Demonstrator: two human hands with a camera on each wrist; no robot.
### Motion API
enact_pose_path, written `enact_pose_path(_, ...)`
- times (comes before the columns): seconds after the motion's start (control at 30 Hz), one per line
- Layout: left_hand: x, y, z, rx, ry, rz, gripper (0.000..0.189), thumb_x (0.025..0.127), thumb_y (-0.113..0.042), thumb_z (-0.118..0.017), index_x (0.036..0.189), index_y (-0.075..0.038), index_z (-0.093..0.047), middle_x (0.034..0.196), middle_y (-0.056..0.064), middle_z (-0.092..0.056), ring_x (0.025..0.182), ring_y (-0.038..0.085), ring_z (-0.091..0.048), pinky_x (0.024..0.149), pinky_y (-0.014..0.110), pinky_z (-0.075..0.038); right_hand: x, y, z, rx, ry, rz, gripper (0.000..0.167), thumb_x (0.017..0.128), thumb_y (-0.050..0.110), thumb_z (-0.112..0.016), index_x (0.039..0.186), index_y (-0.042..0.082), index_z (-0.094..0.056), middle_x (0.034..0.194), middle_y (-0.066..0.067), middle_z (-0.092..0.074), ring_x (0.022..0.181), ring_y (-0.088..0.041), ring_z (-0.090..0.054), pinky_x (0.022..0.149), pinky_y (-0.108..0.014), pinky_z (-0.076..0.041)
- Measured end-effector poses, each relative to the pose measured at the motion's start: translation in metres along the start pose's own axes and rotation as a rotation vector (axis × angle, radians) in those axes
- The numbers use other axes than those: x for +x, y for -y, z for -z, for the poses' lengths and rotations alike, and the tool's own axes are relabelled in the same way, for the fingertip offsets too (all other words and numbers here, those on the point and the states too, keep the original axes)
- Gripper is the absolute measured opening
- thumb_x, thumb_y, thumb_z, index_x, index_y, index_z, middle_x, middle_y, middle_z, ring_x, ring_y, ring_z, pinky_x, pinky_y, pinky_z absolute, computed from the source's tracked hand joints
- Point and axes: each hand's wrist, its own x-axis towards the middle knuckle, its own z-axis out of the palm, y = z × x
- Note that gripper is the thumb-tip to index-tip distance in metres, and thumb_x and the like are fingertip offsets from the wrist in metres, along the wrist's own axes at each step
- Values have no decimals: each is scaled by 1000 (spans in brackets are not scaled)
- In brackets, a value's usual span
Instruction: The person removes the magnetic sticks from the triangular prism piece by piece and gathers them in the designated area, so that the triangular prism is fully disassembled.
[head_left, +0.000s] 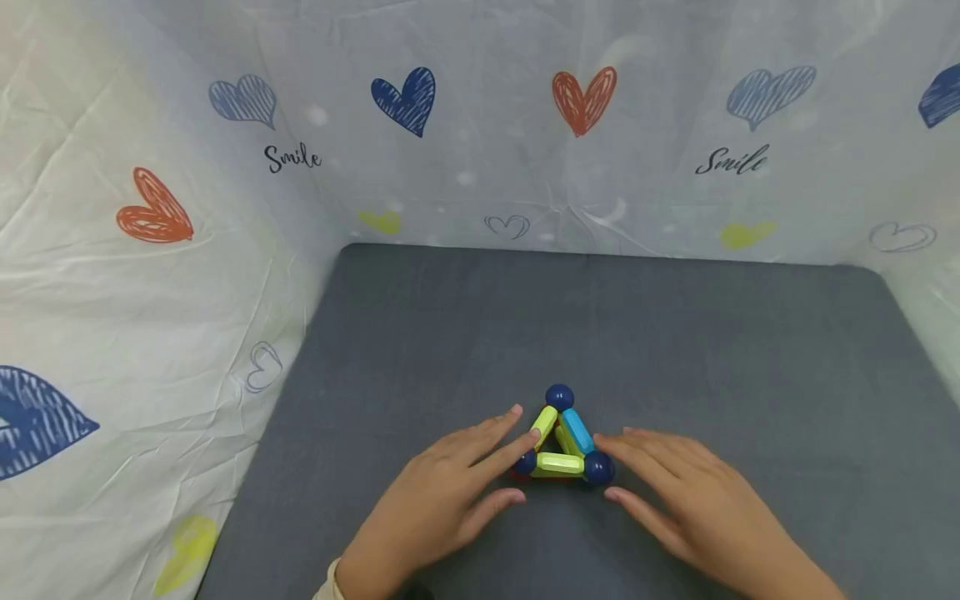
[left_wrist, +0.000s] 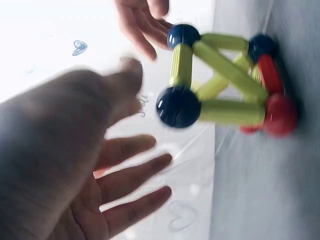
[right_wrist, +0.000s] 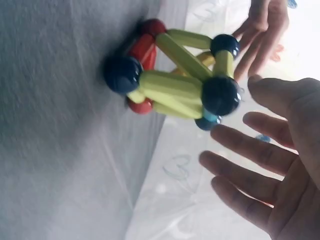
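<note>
A small frame of ball-and-rod building toy [head_left: 560, 464] stands on the grey table. Its top is a triangle with a navy ball [head_left: 559, 397] at each corner, two yellow-green rods and one light blue rod [head_left: 577, 431]. Lower down, the left wrist view shows a red ball [left_wrist: 281, 115], a red rod [left_wrist: 270, 72] and slanting yellow-green rods. My left hand [head_left: 442, 492] is beside the frame's left corner, its fingers extended and the index fingertip overlapping that ball in the head view. My right hand [head_left: 697, 504] is at the right corner, fingers spread and holding nothing.
The dark grey tabletop [head_left: 450, 325] has rounded far corners. White cloth [head_left: 480, 108] printed with hearts and "Smile" hangs behind it and along the left side. A pale sleeve cuff [head_left: 330, 583] shows at the left wrist.
</note>
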Motion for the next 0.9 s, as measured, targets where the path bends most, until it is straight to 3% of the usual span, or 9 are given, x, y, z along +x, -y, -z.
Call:
enact_pose_path(0.17, 10, -7, -17, -24, -66, 46, 49, 104, -42, -68, 151, -29, -61, 158, 5, -54, 129, 20, -67, 97, 38, -59, 1, 0, -15, 22, -28, 5, 49, 95, 41, -80, 141, 29, -67, 126, 15, -69, 107, -8, -69, 85, -39, -60)
enact_pose_path(0.33, 17, -14, -24, 10, -37, 112, 43, 103, -46, -67, 143, -30, -68, 148, 7, -64, 117, 21, -72, 90, 38, -61, 2, 0, -23, 37, -61, 19, 45, 94, 38, -81, 137, 28, -69, 120, 16, -68, 96, -6, -69, 77, -35, -60)
enact_pose_path(0.5, 20, -18, -30, 49, -45, 138, 42, 103, -43, -70, 142, -28, -69, 144, 10, -66, 98, 20, -77, 77, 34, -63, 5, 2, -29, 19, -70, 38, 36, 104, 48, -67, 134, 30, -71, 117, 16, -67, 86, -3, -67, 71, -28, -57)
enact_pose_path(0.67, 21, -20, -33, 74, -55, 154, 36, 104, -36, -70, 139, -28, -72, 140, 7, -69, 84, 16, -76, 68, 29, -61, 7, 5, -35, 30, -84, 54, 41, 112, 53, -47, 129, 26, -73, 115, 13, -67, 83, -3, -67, 68, -25, -57)
enact_pose_path(0.9, 22, -20, -32, 33, -48, 161, 32, 104, -34, -72, 135, -27, -73, 137, 7, -70, 77, 13, -75, 60, 24, -56, 6, 6, -40, 81, -127, 50, 41, 112, 48, -47, 124, 20, -73, 115, 9, -65, 78, -2, -65, 65, -18, -54)
